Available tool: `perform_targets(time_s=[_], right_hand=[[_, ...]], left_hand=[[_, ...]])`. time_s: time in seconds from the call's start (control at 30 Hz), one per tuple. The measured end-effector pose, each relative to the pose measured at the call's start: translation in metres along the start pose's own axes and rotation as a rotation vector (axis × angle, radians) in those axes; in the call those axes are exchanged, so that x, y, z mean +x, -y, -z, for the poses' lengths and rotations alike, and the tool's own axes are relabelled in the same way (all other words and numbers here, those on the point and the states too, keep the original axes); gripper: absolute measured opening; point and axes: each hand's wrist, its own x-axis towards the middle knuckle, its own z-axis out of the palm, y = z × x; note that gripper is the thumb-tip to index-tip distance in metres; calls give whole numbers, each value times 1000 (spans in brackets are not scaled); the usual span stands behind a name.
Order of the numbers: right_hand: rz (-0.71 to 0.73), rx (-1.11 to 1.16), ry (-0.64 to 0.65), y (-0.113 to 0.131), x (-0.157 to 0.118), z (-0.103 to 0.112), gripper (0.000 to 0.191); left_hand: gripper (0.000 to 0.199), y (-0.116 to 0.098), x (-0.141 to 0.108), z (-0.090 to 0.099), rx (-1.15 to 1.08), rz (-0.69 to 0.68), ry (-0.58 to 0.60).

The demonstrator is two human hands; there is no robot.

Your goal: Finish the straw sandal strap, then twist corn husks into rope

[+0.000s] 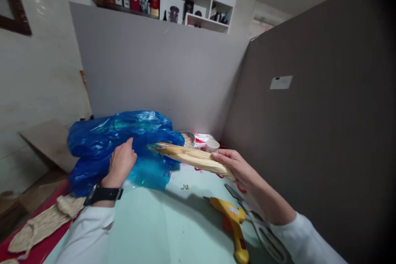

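Note:
In my right hand [230, 163] is a bundle of pale dried corn husks [192, 157], pinched between thumb and fingers near one end. Its frayed far end lies against the opening of a large blue plastic bag [120, 130]. My left hand [122, 161], with a black watch on its wrist, is closed on the bag's near side, the thumb or a finger sticking up. What is inside the bag is mostly hidden by the plastic. Below my right hand, a yellow glue gun [230, 212] lies beside grey-handled scissors [260, 227].
A braided, straw-coloured piece [46, 222] rests on the red cloth at left. Behind the husks stand a white cup [212, 145] and a patterned round item [188, 139]. Small brown scraps [185, 187] lie on the pale green table cover [148, 222]. Grey panels [173, 74] enclose the back and right.

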Motion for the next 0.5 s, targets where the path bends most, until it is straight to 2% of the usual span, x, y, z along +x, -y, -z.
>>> perform_targets(time_s=[0.1,0.17,0.23,0.3,0.33,0.43,0.5], right_hand=[[24,27,-51,-7,-13,3,41],[22,38,-48,-10,-18,4,42],[17,49,-22,-12,-23,2,43],[23,78,13,-10,-29,-2,42],[29,97,33,-10,-34,-5,41],[32,160,70,-9,-48,-11,42],[33,213,33,-13,-51,-9,44]], left_hand=[[53,-36,-23,19,-19,-109,-111],[55,-61,-44,25,-73,-278,-107],[51,-82,-68,23,-133,-512,26],[56,-97,-93,18,-201,-711,218],[59,-101,-105,15,-241,-751,289],[59,-104,-133,8,-302,-664,347],[59,-101,-144,4,-372,-560,359]])
